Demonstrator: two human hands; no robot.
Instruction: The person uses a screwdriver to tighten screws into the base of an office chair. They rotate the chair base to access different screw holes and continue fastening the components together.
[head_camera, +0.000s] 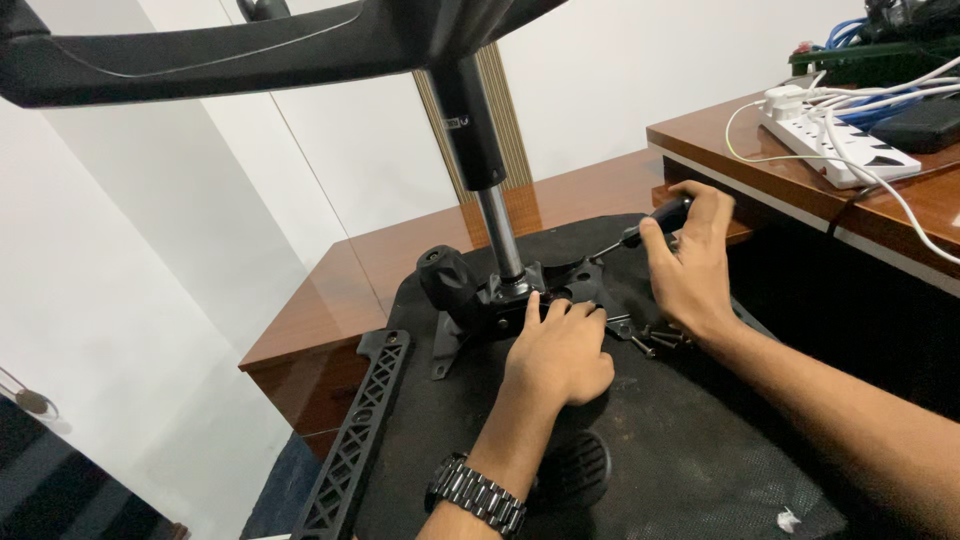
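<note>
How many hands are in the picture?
2. The left hand rests on the black metal mechanism of the upturned chair seat; the right hand holds a screwdriver just right of it. No other hands show.

On the upturned black chair seat (640, 450), the left hand (560, 350) is pressing flat against the black mechanism plate (560, 285) just beside the metal column (498, 232), while the right hand (690, 262) is gripping a black-handled screwdriver (650, 222) beside that column, above loose screws (655, 338).
</note>
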